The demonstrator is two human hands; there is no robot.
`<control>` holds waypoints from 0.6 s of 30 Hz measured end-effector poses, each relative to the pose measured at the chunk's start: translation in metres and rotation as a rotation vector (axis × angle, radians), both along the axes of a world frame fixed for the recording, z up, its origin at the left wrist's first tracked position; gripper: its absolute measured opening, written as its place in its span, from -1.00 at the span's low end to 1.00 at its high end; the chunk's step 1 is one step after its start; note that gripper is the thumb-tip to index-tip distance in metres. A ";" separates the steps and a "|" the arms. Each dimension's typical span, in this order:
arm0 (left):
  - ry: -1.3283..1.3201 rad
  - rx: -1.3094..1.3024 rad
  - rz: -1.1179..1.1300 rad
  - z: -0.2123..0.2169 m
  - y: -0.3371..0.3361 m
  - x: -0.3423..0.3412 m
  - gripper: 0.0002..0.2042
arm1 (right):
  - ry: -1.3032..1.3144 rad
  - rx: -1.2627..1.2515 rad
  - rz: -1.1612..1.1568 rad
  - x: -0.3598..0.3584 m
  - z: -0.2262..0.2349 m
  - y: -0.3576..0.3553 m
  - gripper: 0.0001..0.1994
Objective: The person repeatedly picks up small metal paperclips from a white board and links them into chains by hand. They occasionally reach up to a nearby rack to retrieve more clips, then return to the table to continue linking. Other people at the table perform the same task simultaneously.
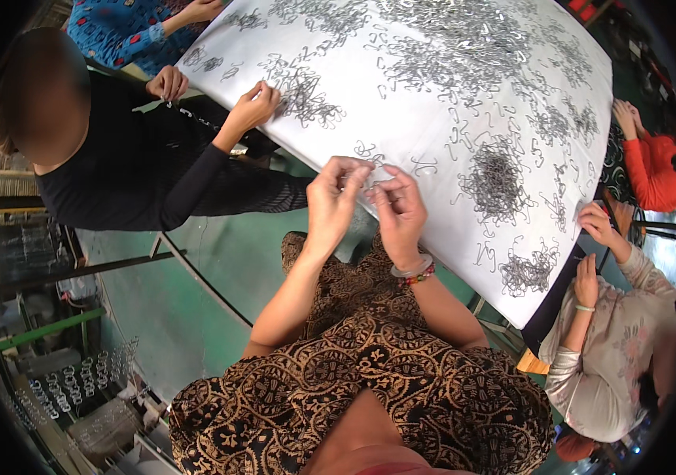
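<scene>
Your left hand (331, 198) and right hand (398, 207) meet at the near edge of the white table (441, 119), fingertips pinched close together over a small bent wire hook (368, 188). The view is too coarse there to say whether you grip one hook or two, so take it as probably one, held narrow between both hands. A bead bracelet (415, 274) sits on your right wrist. At about 2 o'clock from your hands lies a dense heap of wire hooks (496, 178), with a smaller heap (529, 271) at 4 o'clock near the table's corner, and loose single hooks scattered between. The big tangle (448, 39) spreads at 12 o'clock across the far half of the table. At 10 o'clock a person in a black sleeve (195, 178) works another cluster (306, 99); at 3 o'clock a person in a floral top reaches in with a hand (597, 223). Since you pinch right over the table's edge, a slip of the fingertips could drop the hook into your patterned lap (354, 301) or onto the green floor (195, 277). The hooks snag each other easily, so drawing from a heap could drag several off with it.
</scene>
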State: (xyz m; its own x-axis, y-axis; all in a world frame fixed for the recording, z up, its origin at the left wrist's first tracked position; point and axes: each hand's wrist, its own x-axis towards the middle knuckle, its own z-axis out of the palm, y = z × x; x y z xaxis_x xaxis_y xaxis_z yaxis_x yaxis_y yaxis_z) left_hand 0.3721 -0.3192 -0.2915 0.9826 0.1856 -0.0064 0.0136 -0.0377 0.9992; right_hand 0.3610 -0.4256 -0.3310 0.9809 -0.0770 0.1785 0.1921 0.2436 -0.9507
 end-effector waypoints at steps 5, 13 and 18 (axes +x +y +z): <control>-0.107 -0.228 -0.023 0.005 0.013 -0.004 -0.94 | -0.067 -0.173 0.099 0.006 0.000 -0.015 -0.68; -0.044 0.016 0.023 0.001 0.032 -0.017 -0.90 | -0.035 -1.035 -0.201 0.112 -0.031 -0.129 -0.79; -0.031 0.050 0.034 -0.009 0.038 -0.016 -0.90 | -0.089 -1.285 -0.113 0.146 -0.057 -0.140 -0.87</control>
State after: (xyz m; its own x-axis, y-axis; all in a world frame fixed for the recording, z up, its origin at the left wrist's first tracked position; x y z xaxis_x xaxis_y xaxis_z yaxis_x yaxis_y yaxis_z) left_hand 0.3561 -0.2809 -0.3002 0.9753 0.2184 0.0340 -0.0152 -0.0875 0.9961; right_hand 0.5071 -0.5658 -0.3883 0.9613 0.1160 0.2500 0.2256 -0.8520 -0.4724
